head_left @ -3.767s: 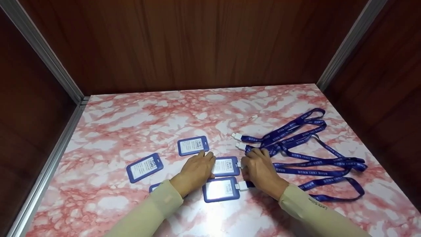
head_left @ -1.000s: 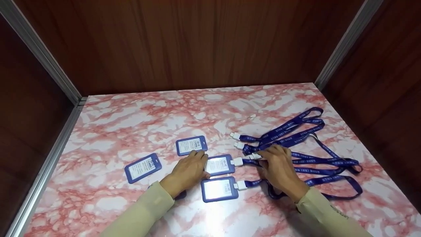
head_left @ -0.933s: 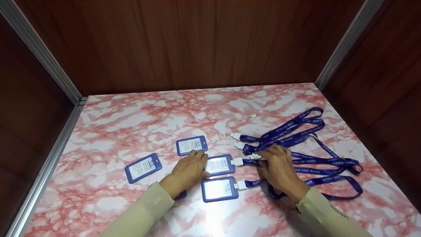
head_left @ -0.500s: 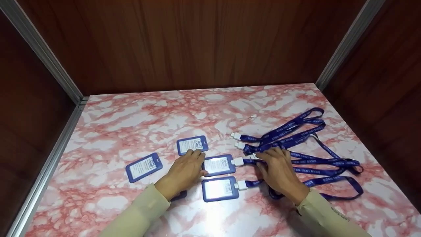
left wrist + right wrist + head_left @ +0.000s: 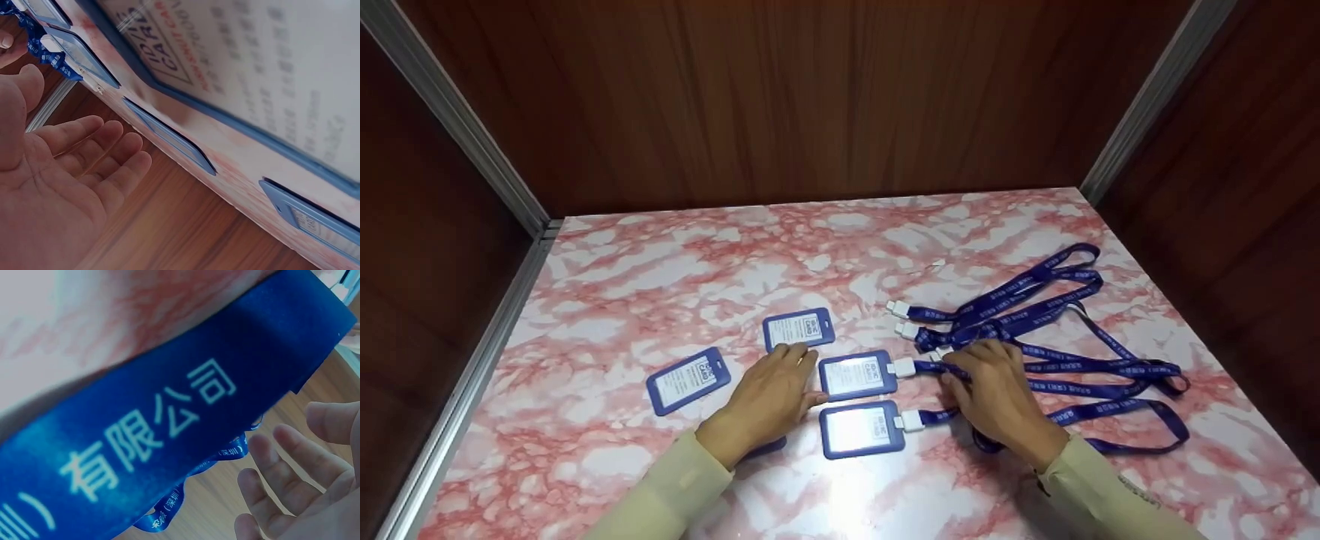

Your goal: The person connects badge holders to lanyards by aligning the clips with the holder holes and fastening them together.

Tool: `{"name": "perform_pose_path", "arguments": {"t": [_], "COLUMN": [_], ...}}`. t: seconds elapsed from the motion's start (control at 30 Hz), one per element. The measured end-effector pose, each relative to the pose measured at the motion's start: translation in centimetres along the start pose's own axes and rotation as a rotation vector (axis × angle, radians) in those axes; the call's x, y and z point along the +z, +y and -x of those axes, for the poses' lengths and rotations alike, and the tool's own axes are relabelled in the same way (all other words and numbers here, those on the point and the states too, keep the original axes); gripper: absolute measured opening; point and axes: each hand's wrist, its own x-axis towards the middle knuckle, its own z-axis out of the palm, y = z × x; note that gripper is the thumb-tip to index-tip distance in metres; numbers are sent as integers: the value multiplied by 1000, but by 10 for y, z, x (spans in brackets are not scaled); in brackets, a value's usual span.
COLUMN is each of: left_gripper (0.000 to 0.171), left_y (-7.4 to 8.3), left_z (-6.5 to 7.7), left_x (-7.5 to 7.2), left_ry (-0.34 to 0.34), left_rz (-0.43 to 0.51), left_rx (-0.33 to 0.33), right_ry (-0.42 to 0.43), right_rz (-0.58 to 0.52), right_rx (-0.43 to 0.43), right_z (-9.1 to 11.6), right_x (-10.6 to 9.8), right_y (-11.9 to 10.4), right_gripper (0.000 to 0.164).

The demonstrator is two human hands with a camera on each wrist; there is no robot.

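My left hand hovers at the left edge of a blue badge holder, thumb near its lower corner; in the left wrist view its fingers are spread loosely with nothing in them. This holder and another badge holder just below it each join a blue lanyard through a white clip. My right hand lies over the lanyards, fingertips beside a loose white clip. In the right wrist view its thumb and fingers stand apart, behind a printed lanyard strap.
Loose badge holders lie above and to the left; another holder is partly hidden under the left wrist. More lanyards spread over the right side, two with free clips. Brown panels enclose the marbled table.
The middle badge holder has become joined to a lanyard clip. My left hand has drawn back left off it. The right hand has moved right and let go of the loose clip.
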Motion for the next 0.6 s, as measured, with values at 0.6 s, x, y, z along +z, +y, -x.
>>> {"name": "perform_pose_path", "arguments": {"t": [0.6], "left_gripper": [70], "left_y": [0], "left_z": [18], "left_x": [0], "left_ry": [49], "left_rz": [-53], "left_rx": [49], "right_ry": [35], "right_rz": [-12], "right_rx": [-47], "right_z": [7], "right_x": [1], "right_y": [0], "right_gripper": [25]}}
